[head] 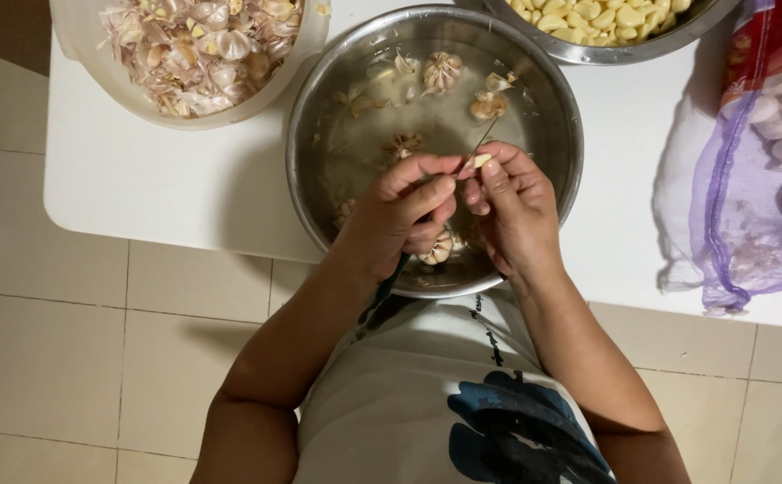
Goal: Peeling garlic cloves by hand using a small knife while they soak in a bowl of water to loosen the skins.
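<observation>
Both hands hover over a large steel bowl (552, 99) holding water and several garlic bulbs (442, 70). My left hand (400, 215) is closed around a small knife; its thin blade (481, 139) points up and to the right, and its dark handle (393, 276) pokes out below the wrist. A garlic bulb (438, 248) sits just under the fingers of that hand; whether they hold it is unclear. My right hand (512, 211) pinches a pale garlic clove (481, 161) at its fingertips, right against the blade.
A white plastic tub (95, 72) of papery garlic skins stands at the back left. A second steel bowl (588, 52) of peeled cloves is at the back right. A purple mesh sack (750, 206) of garlic lies at the right on the white table (158, 179).
</observation>
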